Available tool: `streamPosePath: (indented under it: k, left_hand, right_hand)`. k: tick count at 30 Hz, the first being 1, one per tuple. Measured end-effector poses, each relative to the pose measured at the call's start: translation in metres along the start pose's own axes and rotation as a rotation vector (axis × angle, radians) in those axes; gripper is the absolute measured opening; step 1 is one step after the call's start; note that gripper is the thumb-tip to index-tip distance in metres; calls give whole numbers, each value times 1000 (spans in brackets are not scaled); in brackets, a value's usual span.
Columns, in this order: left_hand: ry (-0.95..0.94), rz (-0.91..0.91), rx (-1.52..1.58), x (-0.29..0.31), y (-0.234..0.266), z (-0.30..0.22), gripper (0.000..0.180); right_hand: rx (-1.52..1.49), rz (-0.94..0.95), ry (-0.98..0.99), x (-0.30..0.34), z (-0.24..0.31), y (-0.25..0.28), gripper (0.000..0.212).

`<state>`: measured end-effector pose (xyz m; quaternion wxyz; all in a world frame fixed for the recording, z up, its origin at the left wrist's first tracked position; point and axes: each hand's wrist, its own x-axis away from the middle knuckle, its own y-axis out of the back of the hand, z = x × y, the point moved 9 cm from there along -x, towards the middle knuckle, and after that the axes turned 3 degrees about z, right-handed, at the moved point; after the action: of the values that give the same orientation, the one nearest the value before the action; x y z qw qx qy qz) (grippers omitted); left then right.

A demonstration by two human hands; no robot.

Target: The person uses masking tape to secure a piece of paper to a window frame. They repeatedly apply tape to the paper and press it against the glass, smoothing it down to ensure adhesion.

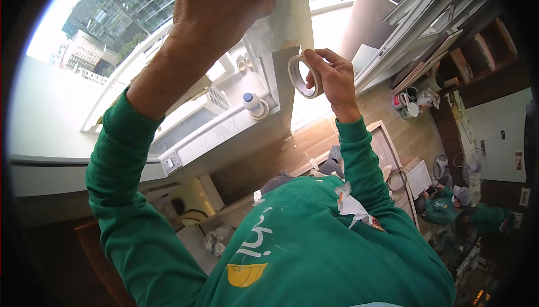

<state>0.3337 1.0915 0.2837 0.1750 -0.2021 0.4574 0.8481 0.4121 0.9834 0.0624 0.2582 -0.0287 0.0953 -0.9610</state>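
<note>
My right hand (335, 79) grips a roll of masking tape (295, 78), with the thumb on its rim and fingers curled through the ring. My left hand (222, 9) is raised higher, at the top edge of the view. Its fingers are curled closed against a pale upright surface, and whatever they pinch is hidden. Beside that hand hangs a translucent whitish sheet (279, 23). Its lower end, with a small tan torn-looking strip (287, 44), comes down just above the tape roll. A crumpled white scrap (352, 205) clings to my green sweatshirt.
A white bottle with a blue cap (254, 105) stands on the ledge below my left forearm. A large grey cylinder (365, 12) and stacked white frames (412, 32) lean at right. Paint pails (400, 101), a fan (470, 165) and a co-worker (441, 208) are farther right.
</note>
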Motion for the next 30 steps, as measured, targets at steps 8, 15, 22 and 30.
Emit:
streamPosePath:
  k: [8, 15, 22, 30]
  left_hand:
    - [-54, -79, 120, 2, -11, 3, 91]
    - [-31, 29, 61, -2, -17, 3, 89]
    - [-21, -31, 55, 0, -8, 2, 94]
    - [1, 33, -35, -1, -11, 0, 100]
  right_hand:
    - [81, -67, -9, 6, 7, 6, 30]
    - [121, -70, 10, -9, 1, -2, 35]
    - [67, -76, -4, -22, -2, -8, 34]
    - [141, -14, -73, -30, 1, -9, 36]
